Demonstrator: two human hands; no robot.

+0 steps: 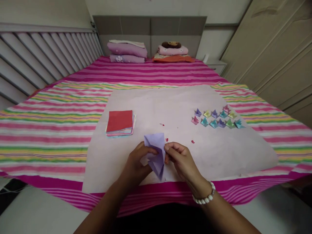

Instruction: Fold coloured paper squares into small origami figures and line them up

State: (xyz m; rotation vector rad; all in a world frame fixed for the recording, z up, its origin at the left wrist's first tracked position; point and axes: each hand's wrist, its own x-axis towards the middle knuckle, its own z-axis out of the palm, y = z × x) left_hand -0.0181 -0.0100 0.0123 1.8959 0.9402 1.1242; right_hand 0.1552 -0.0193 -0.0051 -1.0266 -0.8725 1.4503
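Both hands hold a partly folded lilac paper (pixel 157 152) just above the near edge of a pale sheet (pixel 219 152) spread on the bed. My left hand (pixel 136 164) pinches its left side, fingers closed on the fold. My right hand (pixel 180 161), with a white bead bracelet on the wrist, grips the right side. A stack of coloured paper squares (pixel 120 123), red on top, lies to the left. Several small folded paper pieces (pixel 216 118) in blue, green, purple and pink sit in two rows at the right.
The bed has a pink, yellow and green striped cover (pixel 48 126). Folded blankets and pillows (pixel 126 52) lie at the headboard. A slatted rail (pixel 36 58) runs along the left, a wardrobe (pixel 275 55) along the right. Tiny red scraps (pixel 192 141) dot the sheet.
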